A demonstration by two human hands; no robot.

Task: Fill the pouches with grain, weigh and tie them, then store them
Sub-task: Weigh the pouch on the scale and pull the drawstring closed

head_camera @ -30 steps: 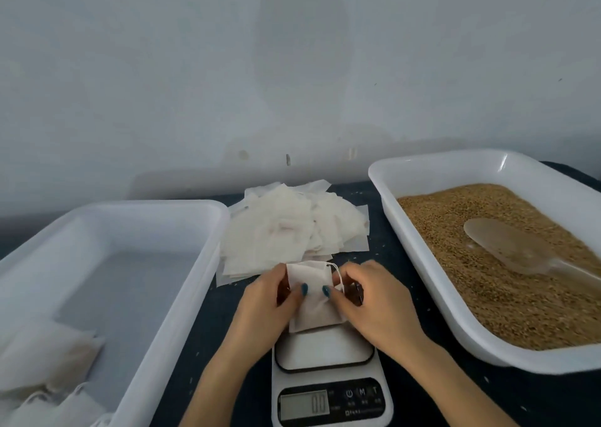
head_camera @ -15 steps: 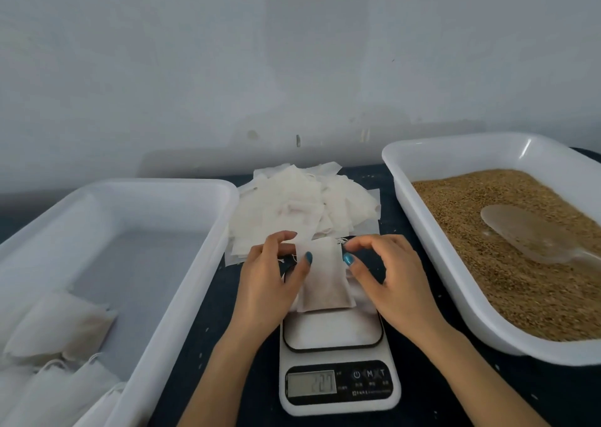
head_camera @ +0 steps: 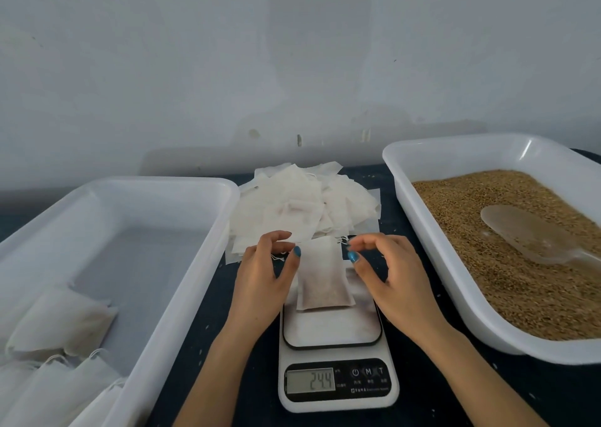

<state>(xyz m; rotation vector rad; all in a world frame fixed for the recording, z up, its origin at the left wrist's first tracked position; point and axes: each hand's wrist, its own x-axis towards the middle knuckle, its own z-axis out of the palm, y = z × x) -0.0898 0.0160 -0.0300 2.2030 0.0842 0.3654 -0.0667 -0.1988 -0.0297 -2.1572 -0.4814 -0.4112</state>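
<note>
Starting at your left, white tray (head_camera: 146,181) holding filled pouches (head_camera: 61,319), your left hand (head_camera: 263,280) beside the grain pouch (head_camera: 322,277) lying on the scale (head_camera: 331,326), grip loose and empty, your right hand (head_camera: 387,277) opposite, grip loose too, grain tray (head_camera: 461,153) with scoop (head_camera: 527,231) rightmost.

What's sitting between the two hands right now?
The filled pouch, lying on the scale platform, sits between the left hand and the right hand. The head view shows it.
</note>
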